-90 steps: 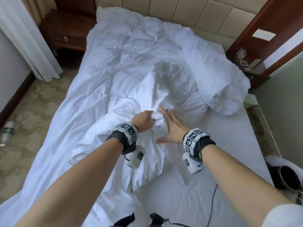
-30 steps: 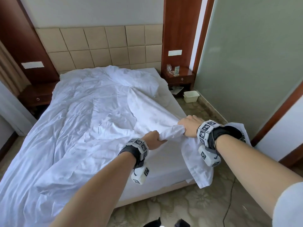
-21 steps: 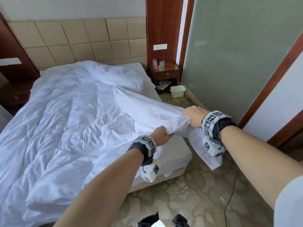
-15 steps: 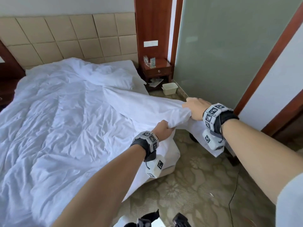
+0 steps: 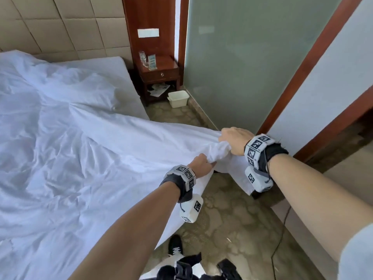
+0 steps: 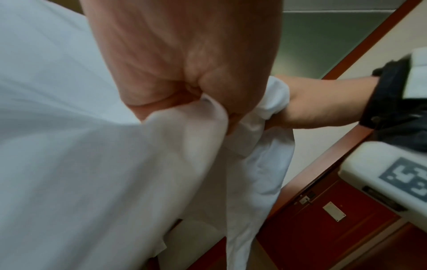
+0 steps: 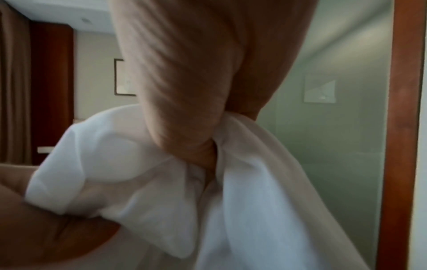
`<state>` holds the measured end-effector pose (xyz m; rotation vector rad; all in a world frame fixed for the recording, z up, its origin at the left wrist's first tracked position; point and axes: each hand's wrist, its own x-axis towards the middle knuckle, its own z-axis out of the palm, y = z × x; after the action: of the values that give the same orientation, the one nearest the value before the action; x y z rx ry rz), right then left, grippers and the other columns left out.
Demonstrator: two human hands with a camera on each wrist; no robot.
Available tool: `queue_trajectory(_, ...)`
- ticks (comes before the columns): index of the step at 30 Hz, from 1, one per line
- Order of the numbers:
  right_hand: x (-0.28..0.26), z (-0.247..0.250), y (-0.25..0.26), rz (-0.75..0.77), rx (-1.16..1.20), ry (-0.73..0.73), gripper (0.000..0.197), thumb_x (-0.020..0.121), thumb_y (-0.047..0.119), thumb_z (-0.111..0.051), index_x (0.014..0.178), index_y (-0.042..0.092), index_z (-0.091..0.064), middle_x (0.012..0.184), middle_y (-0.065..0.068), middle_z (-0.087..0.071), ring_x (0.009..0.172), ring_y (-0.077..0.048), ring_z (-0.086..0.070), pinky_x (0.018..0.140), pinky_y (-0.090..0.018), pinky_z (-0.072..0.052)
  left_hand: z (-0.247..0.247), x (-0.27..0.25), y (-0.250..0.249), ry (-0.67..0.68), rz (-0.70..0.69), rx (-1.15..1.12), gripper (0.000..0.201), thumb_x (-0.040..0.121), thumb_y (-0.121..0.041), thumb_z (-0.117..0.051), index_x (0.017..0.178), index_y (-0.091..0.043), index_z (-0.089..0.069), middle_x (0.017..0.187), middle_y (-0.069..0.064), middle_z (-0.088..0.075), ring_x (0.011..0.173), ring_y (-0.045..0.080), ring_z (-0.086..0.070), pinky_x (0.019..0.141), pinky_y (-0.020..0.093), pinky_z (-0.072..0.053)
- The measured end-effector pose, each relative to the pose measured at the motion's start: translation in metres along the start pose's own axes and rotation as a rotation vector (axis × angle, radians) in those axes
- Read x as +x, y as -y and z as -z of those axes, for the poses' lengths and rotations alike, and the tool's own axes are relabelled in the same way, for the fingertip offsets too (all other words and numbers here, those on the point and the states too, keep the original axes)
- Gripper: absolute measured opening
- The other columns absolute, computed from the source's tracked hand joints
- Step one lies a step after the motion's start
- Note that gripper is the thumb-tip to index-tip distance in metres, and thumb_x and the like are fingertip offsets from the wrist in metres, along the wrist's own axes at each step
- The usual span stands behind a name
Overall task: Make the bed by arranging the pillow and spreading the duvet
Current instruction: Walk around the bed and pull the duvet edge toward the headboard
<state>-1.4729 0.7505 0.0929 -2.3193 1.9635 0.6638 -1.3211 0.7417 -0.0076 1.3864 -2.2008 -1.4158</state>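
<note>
Where the person stands off the bed's foot corner, the head view lists: white duvet (image 5: 84, 154), rumpled, lying over most of the bed (image 5: 133, 102) and drawn taut toward the near right corner, past the mattress edge. Left hand (image 5: 201, 164), fingers curled, grasping a bunched fold of the duvet's corner. Right hand (image 5: 235, 140), likewise clenched on the same bunch, just beside and slightly above the left; a loose flap hangs below it over the patterned floor (image 5: 232, 219). Pillow (image 5: 88, 91), white, at the head end near the padded headboard (image 5: 60, 27), partly under the duvet. Wooden nightstand (image 5: 159, 73) by the bed's far right corner, small items on top too small to tell. Pale plastic bin (image 5: 178, 99) on the floor in front of it. Frosted glass panel (image 5: 252, 57) framed in red-brown wood.

Left wrist view: left hand (image 6: 175, 60) closed tight, duvet cloth (image 6: 92, 164) pinched between thumb and fingers and falling away below. Right hand (image 6: 309, 102) just beyond, gripping the same cloth.

Right wrist view, blurred: right hand (image 7: 203, 82) clenched around gathered duvet cloth (image 7: 242, 201), which drapes downward; left hand (image 7: 46, 228) at the lower left, touching the cloth.
</note>
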Motion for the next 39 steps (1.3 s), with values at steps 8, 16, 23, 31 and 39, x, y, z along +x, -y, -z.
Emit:
queue_trajectory(8, 0.060, -0.037, -0.082, -0.048, 0.290, 0.284, 0.026, 0.090, 0.009, -0.052, 0.111, 0.014, -0.068, 0.099, 0.003, -0.062, 0.104, -0.023, -0.059, 0.083, -0.035, -0.050, 0.012, 0.094, -0.011, 0.520, 0.127, 0.211, 0.033, 0.090, -0.034, -0.062, 0.107, -0.006, -0.066, 0.091, 0.006, -0.069, 0.079, 0.023, -0.071, 0.065, 0.027, -0.056)
queue_trajectory(16, 0.128, -0.066, -0.151, -0.009, 0.397, 0.202, 0.021, 0.094, 0.013, -0.050, 0.100, 0.014, -0.070, 0.105, -0.007, -0.070, 0.101, -0.030, -0.064, 0.088, -0.039, -0.053, 0.035, 0.173, -0.005, 0.290, 0.326, 0.177, 0.020, 0.094, -0.013, -0.053, 0.076, -0.012, -0.063, 0.068, 0.001, -0.066, 0.060, 0.019, -0.063, 0.054, 0.023, -0.049)
queue_trajectory(23, 0.189, -0.060, -0.235, 0.122, 0.338, 0.214, 0.023, 0.091, 0.015, -0.048, 0.088, 0.027, -0.068, 0.107, -0.006, -0.063, 0.100, -0.027, -0.062, 0.084, -0.037, -0.052, 0.041, 0.225, -0.038, 0.190, 0.536, 0.051, 0.017, 0.090, -0.005, -0.046, 0.091, 0.000, -0.063, 0.078, 0.015, -0.066, 0.048, 0.022, -0.054, 0.043, 0.017, -0.038)
queue_trajectory(31, 0.232, -0.035, -0.297, 0.243, 0.301, 0.142, 0.022, 0.091, 0.015, -0.049, 0.091, 0.023, -0.069, 0.094, -0.003, -0.061, 0.093, -0.029, -0.065, 0.077, -0.035, -0.054, 0.053, 0.278, -0.093, -0.073, 0.506, 0.176, 0.027, 0.089, -0.014, -0.050, 0.091, -0.002, -0.075, 0.090, 0.015, -0.077, 0.070, 0.027, -0.070, 0.069, 0.033, -0.057)
queue_trajectory(39, 0.288, -0.012, -0.301, 0.362, 0.217, 0.158, 0.022, 0.090, 0.016, -0.048, 0.092, 0.025, -0.068, 0.087, 0.002, -0.053, 0.094, -0.029, -0.065, 0.076, -0.038, -0.053, 0.083, 0.318, -0.088, -0.236, 0.591, 0.204, 0.024, 0.088, -0.006, -0.051, 0.086, -0.001, -0.075, 0.087, 0.016, -0.076, 0.081, 0.030, -0.074, 0.082, 0.042, -0.060)
